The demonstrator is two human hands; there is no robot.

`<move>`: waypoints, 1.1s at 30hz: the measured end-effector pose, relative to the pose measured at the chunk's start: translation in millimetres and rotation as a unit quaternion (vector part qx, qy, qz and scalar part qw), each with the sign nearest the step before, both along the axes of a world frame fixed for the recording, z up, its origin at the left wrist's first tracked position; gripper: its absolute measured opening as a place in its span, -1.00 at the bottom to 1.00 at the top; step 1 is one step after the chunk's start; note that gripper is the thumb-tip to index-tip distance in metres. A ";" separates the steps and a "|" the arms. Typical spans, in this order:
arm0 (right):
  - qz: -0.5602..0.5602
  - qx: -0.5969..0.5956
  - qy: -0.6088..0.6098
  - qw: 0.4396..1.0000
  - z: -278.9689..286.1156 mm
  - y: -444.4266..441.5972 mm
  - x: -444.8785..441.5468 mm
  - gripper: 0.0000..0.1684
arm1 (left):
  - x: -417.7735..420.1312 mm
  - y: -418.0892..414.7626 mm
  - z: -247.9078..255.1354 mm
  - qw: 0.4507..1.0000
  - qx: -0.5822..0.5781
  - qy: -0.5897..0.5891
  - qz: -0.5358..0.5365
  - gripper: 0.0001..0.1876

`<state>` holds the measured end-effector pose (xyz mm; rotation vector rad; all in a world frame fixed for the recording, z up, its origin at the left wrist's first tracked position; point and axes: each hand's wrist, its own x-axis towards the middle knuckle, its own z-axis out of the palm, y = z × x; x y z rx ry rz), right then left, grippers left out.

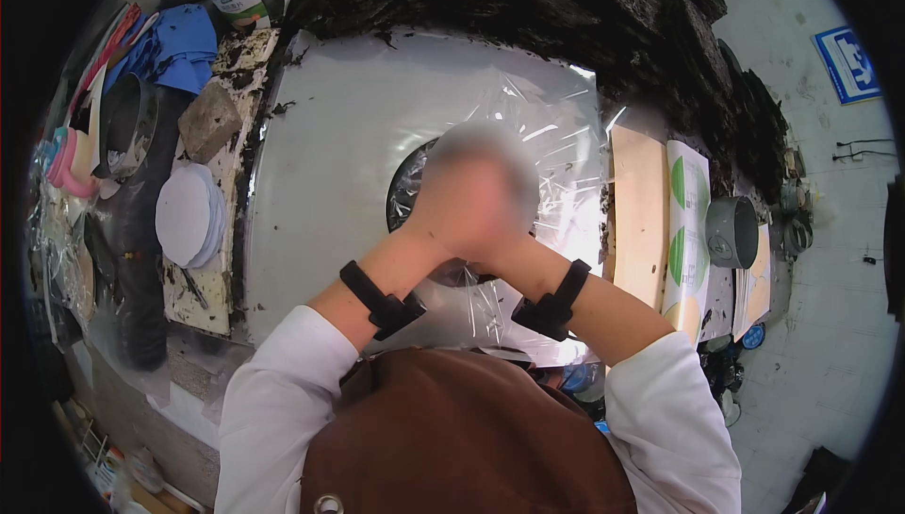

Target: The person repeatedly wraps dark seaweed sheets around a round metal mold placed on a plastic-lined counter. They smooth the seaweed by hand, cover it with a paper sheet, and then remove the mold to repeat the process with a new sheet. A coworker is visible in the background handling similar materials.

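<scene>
My left hand (447,211) and my right hand (500,220) are together at the middle of the worktop. A blur covers both, so the fingers and anything between them are hidden. Beneath them lies a dark round piece (404,192), its left edge showing past my left wrist. Crinkled clear plastic film (565,160) spreads over the right half of the pale board (325,160) and runs under my hands. Each wrist wears a black strap with a small block.
Dark crumbly slabs (679,40) pile up along the back and right. At left are a stone block (210,122), stacked white paper discs (189,215), a grey ring (127,125) and a blue cloth (173,47). A grey pipe section (733,232) stands at right beside a tan board (638,210).
</scene>
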<state>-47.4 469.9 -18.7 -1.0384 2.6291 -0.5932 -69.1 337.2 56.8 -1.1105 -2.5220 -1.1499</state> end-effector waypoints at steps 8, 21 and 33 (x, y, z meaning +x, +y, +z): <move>0.080 -0.030 0.083 0.993 124.9 53.9 -1.1 -0.77 | -4.0 -9.3 -13.6 0.985 -0.154 -0.057 0.048 -0.85; -0.152 -0.062 0.207 0.965 88.2 83.2 43.5 -0.43 | 14.9 -8.0 -24.2 0.970 -0.234 0.045 0.035 -0.45; -0.522 -0.411 -0.254 0.703 53.9 136.0 140.9 -0.60 | 9.2 13.1 -20.4 0.924 -0.363 0.105 0.056 -0.48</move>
